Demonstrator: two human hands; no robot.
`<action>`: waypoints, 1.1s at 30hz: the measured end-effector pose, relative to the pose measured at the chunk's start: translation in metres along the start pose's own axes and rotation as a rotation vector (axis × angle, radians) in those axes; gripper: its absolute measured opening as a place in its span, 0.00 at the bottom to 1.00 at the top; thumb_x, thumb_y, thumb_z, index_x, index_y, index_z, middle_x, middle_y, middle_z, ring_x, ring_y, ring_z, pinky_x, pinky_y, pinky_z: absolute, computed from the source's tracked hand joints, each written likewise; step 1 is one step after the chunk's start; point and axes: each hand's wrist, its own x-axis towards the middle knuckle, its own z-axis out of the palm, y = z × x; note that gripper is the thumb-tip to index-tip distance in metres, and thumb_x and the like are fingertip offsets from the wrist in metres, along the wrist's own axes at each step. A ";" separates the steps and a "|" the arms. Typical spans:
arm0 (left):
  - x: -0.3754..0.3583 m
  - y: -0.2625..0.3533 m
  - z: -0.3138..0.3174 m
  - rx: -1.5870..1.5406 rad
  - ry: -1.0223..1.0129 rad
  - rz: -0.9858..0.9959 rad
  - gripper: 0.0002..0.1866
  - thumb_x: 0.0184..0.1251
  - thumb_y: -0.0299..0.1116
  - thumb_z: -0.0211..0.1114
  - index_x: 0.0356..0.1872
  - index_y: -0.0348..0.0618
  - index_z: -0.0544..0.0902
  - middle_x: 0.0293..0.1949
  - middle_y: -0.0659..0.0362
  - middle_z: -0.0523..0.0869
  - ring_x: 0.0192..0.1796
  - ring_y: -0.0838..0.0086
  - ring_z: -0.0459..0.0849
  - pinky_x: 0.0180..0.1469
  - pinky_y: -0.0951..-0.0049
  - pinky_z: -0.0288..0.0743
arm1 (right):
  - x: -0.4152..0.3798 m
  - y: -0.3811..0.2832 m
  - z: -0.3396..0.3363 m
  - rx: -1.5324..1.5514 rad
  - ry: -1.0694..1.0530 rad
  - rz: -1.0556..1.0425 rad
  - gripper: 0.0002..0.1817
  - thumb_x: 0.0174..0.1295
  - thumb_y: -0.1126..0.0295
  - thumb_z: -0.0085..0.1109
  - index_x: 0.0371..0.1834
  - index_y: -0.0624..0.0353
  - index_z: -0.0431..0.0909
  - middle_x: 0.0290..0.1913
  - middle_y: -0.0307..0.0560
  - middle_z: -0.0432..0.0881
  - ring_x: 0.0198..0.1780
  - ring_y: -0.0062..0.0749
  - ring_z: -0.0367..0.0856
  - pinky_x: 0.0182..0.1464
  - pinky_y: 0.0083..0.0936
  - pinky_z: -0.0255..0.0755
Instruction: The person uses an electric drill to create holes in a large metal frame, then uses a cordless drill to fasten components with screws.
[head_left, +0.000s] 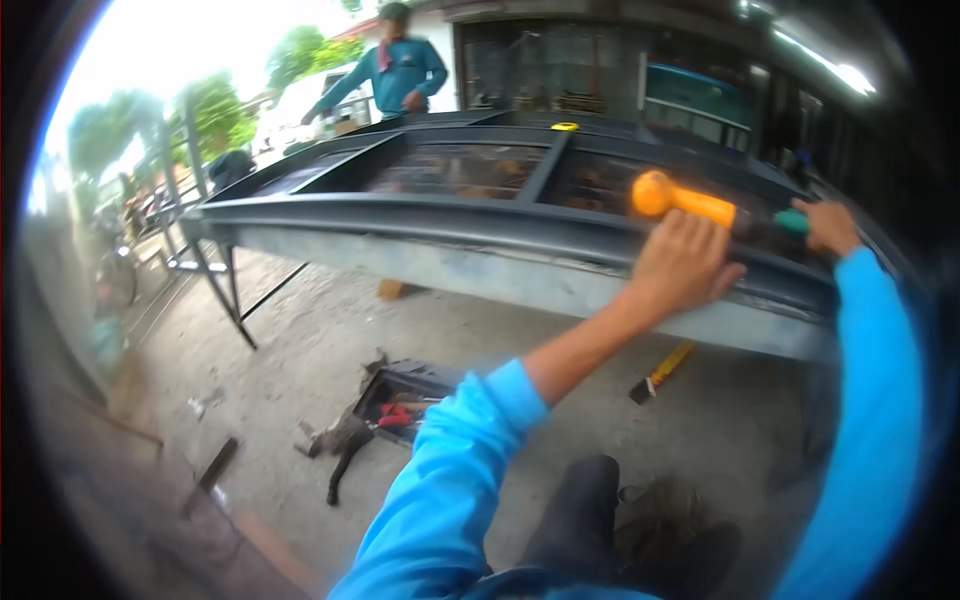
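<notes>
My left hand (688,255) is closed on an orange tool (712,206) with a rounded end, held over the near rail of a dark metal frame (420,222). To its right, my right hand (830,226) grips a green handle (791,221) above the frame's right end. Motion blur smears both held things, and I cannot tell whether they are parts of one tool. The frame has crossbars and stands raised above the floor at about waist height.
A yellow tape measure (565,127) rests on the frame's far part. Below, an open toolbox (400,390) with tools and a yellow-handled brush (662,372) lie on the concrete floor. Another person (400,68) in a teal top stands behind the frame. A dark metal piece (217,464) lies at left.
</notes>
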 end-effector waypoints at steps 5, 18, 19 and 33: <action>0.005 0.003 -0.005 -0.036 -0.155 -0.085 0.26 0.58 0.59 0.64 0.30 0.41 0.79 0.26 0.55 0.82 0.32 0.64 0.82 0.41 0.66 0.72 | -0.130 0.006 -0.066 0.253 0.343 0.231 0.50 0.38 0.87 0.51 0.72 0.39 0.63 0.57 0.59 0.79 0.57 0.55 0.78 0.58 0.41 0.73; 0.045 -0.007 -0.028 -0.073 -0.785 -0.092 0.47 0.30 0.76 0.70 0.33 0.35 0.85 0.24 0.52 0.84 0.33 0.58 0.86 0.39 0.61 0.80 | -0.378 -0.253 -0.095 1.178 0.632 0.478 0.40 0.47 0.70 0.66 0.65 0.73 0.65 0.62 0.64 0.73 0.63 0.51 0.73 0.64 0.38 0.65; 0.041 -0.008 -0.025 -0.076 -0.685 -0.047 0.49 0.27 0.78 0.70 0.33 0.34 0.84 0.20 0.54 0.82 0.27 0.61 0.86 0.33 0.62 0.79 | -0.369 -0.256 -0.092 1.200 0.626 0.432 0.39 0.47 0.72 0.67 0.66 0.73 0.64 0.62 0.63 0.73 0.62 0.50 0.75 0.63 0.36 0.67; 0.053 -0.025 -0.020 -0.262 -0.908 -0.101 0.41 0.36 0.71 0.73 0.35 0.38 0.85 0.26 0.49 0.85 0.36 0.54 0.87 0.43 0.58 0.79 | -0.312 -0.253 -0.105 1.305 0.637 0.443 0.37 0.47 0.78 0.63 0.65 0.73 0.65 0.62 0.59 0.73 0.63 0.42 0.72 0.65 0.33 0.63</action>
